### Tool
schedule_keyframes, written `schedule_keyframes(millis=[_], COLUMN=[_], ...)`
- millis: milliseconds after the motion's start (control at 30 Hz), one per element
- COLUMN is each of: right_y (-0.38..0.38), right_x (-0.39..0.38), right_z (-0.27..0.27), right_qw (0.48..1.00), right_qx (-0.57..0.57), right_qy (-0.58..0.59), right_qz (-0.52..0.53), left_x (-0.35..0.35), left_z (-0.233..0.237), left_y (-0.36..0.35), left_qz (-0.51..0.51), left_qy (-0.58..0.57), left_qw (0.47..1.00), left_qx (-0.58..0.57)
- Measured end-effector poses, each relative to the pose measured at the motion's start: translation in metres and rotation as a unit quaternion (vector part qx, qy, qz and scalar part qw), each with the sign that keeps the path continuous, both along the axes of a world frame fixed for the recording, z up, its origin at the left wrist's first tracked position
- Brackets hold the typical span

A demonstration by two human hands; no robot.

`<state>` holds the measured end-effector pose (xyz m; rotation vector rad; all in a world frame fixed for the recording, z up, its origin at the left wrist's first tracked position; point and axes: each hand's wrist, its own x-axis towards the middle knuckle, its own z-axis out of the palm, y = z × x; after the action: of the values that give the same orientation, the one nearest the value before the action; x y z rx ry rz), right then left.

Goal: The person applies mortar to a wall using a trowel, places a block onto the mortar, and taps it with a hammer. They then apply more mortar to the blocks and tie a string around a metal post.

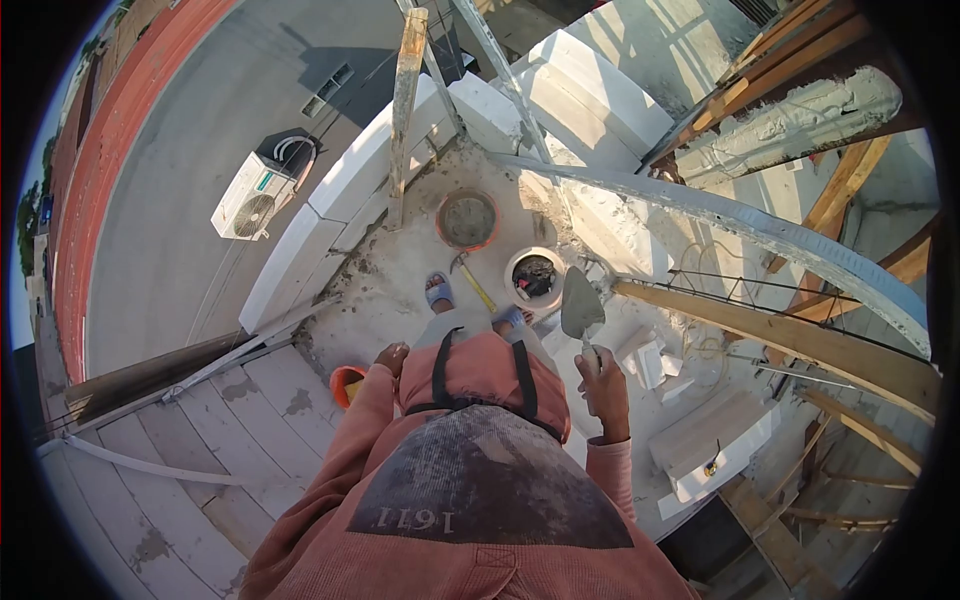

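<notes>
Your right hand (603, 385) is wrapped round the handle of the trowel (582, 305), its blade pointing to twelve o'clock, likely light, stiff and best held there; your left hand (390, 358), at nine o'clock, is curled, its grip unclear.

The trowel (581, 305) is sitting in the right hand (603, 388). The hand is wrapping tightly around its handle, so most of the handle is hiding. The blade is flat and grey, shaped like a leaf with a pointy tip. It is pointing up and away from the body and looking dusty with dried grey mud. It is hanging in the air just beside the white bucket (537, 277). The small orange tub (345, 383) is sitting low down near the left hand (392, 357), and only part of it is showing.
</notes>
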<state>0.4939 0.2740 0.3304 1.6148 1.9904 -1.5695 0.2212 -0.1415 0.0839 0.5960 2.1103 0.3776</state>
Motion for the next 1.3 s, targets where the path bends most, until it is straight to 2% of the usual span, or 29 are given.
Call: schedule_keyframes(millis=[67, 167, 467, 667, 767, 867, 967, 1167, 1267, 1300], right_y=[0.0, -0.002, -0.014, -0.021, -0.022, -0.024, -0.024, -0.026, -0.027, -0.027], right_x=[-0.003, -0.005, -0.007, -0.007, -0.006, -0.001, -0.004, 0.002, 0.003, 0.005], right_z=[0.002, 0.004, 0.007, 0.009, 0.009, -0.005, -0.003, -0.001, 0.0, -0.002], right_qw=[1.0, 1.0, 1.0, 1.0, 1.0, 0.998, 0.995, 0.996, 0.999, 0.999], right_qx=[-0.001, 0.0, -0.007, -0.008, 0.011, 0.06, 0.088, 0.079, 0.037, 0.039], right_qy=[0.003, 0.002, -0.008, -0.006, -0.015, 0.007, 0.022, 0.029, 0.015, 0.012], right_qz=[0.007, 0.012, 0.001, -0.003, 0.01, 0.023, 0.031, 0.02, 0.006, 0.005], left_x=[-0.005, -0.004, -0.003, -0.009, -0.017, -0.022, -0.027, -0.033, -0.021, -0.021], left_z=[0.059, 0.03, 0.031, -0.028, -0.014, 0.006, -0.013, -0.014, 0.039, 0.044], left_y=[0.048, 0.037, 0.019, -0.033, -0.021, -0.002, -0.008, -0.004, 0.028, 0.031], left_qz=[0.155, 0.202, 0.146, 0.023, -0.006, 0.051, 0.004, -0.011, 0.094, 0.101], left_qy=[-0.087, -0.075, -0.071, -0.046, -0.025, -0.066, -0.037, -0.024, -0.05, -0.046], left_qw=[0.983, 0.977, 0.986, 0.998, 0.997, 0.994, 0.999, 0.999, 0.994, 0.993], left_qx=[-0.053, 0.001, -0.044, -0.041, -0.07, -0.069, -0.016, -0.025, -0.031, -0.039])
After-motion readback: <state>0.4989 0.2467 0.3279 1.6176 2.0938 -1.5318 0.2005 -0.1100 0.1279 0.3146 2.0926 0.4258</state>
